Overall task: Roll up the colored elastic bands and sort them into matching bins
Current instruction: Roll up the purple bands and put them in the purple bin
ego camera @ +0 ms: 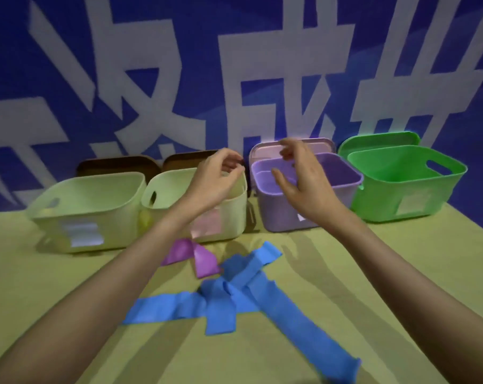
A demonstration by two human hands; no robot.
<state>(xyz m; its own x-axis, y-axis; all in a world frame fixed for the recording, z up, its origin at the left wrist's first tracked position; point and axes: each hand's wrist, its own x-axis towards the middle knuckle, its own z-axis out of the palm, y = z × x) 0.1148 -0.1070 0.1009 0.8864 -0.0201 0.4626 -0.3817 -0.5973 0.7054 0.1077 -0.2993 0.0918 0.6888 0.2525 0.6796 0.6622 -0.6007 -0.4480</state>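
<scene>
Both hands, left (212,178) and right (304,178), hover empty with loosely spread fingers over the bins (304,189), while blue bands (229,297) and a purple band (198,256) lie unrolled on the table (40,286), sorting apparently unfinished

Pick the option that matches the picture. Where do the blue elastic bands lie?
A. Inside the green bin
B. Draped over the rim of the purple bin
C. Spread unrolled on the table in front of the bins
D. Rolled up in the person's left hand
C: the blue elastic bands lie flat and crossed on the table, nearer the camera than the row of bins, and both hands are raised above them, empty.
</scene>
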